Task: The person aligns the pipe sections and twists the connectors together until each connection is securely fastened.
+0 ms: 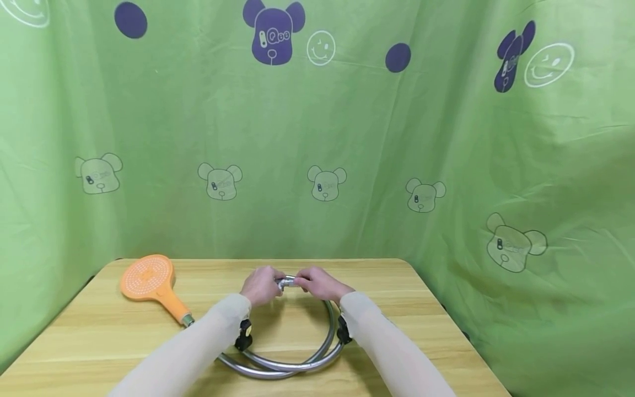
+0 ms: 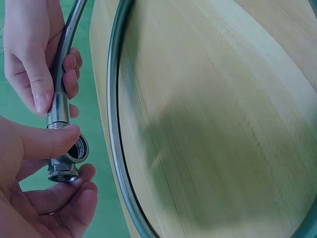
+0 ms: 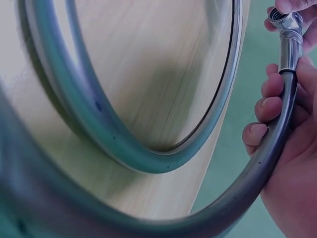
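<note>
My left hand (image 1: 261, 285) pinches a chrome tee fitting (image 2: 77, 148) between thumb and fingers; its threaded side opening and lower end show in the left wrist view. My right hand (image 1: 319, 283) grips the grey shower hose (image 3: 277, 144) just behind its metal end sleeve (image 3: 289, 52). That sleeve meets the fitting's threaded neck, with some thread showing between them. Both hands are raised over the far half of the table. The hose loops below them and runs left to an orange shower head (image 1: 149, 278), which lies face up with its handle toward me.
A wood-grain table (image 1: 397, 331) with rounded far corners carries everything. Green curtain (image 1: 278, 127) printed with bears and smiley faces hangs behind it and along both sides. Black wrist straps (image 1: 244, 335) sit close to the hose loop.
</note>
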Available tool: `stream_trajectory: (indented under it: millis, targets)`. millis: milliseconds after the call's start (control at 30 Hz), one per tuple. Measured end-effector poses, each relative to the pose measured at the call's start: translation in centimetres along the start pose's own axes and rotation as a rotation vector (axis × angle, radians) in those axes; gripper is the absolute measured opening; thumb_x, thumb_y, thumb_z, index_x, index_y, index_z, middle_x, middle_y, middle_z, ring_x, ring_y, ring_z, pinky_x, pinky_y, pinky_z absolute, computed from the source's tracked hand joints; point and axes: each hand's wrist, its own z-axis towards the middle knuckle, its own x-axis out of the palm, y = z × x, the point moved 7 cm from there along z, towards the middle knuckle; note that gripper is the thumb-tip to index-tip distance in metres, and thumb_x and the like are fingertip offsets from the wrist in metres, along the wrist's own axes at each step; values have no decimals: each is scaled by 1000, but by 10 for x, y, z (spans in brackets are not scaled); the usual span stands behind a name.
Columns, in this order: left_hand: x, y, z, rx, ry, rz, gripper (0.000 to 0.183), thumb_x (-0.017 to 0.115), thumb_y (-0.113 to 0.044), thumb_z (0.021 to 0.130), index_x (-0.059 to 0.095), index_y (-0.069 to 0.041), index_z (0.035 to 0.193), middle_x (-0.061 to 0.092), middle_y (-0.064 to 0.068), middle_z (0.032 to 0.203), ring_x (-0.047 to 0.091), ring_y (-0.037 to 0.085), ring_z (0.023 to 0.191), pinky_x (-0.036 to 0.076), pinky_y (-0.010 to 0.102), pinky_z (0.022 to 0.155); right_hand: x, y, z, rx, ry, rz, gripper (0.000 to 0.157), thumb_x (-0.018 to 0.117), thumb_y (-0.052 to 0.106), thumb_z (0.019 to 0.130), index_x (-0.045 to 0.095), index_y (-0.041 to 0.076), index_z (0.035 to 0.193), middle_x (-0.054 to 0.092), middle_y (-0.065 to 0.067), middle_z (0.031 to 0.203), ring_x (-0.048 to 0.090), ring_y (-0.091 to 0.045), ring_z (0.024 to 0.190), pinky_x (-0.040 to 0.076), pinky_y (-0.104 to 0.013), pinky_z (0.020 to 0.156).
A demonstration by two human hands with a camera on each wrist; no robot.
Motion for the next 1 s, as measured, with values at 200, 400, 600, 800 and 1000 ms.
stream_trajectory:
  millis: [200,400,600,800,1000]
  targets:
    - [-2,-1,-1,-13,15,-11,42,78,-3,76,76,-16,116,72,1,89,55,16,64,47,29,58,1,-3,-1,36,-21,56,23,61,36,100,66,14,103,54,2,75,45,-11,63,41,-25,54]
    - [-6,-2,2,-12,16,10,44,79,-5,76,76,-17,118,72,0,89,56,16,66,47,30,60,-3,0,0,6,-40,72,22,72,20,92,57,11,106,54,1,80,47,-14,68,44,-29,59]
    - [-8,-2,1,-10,18,18,42,80,-5,76,76,-18,116,72,-1,87,56,15,68,47,30,63,-3,3,-1,-5,-35,56,14,67,19,96,58,11,104,58,0,83,50,-13,71,46,-27,61]
    - [-8,-1,0,-10,1,11,42,79,-4,75,76,-18,115,72,-1,89,56,16,66,47,30,62,-3,5,1,-29,-22,19,17,57,24,103,65,10,97,55,3,77,48,-10,68,44,-24,58]
    - [-2,0,-1,-3,7,-6,46,80,-3,74,75,-16,118,74,1,93,56,16,66,48,30,63,1,-2,2,15,-6,3,36,47,29,107,61,14,78,46,7,63,37,-8,54,32,-22,47]
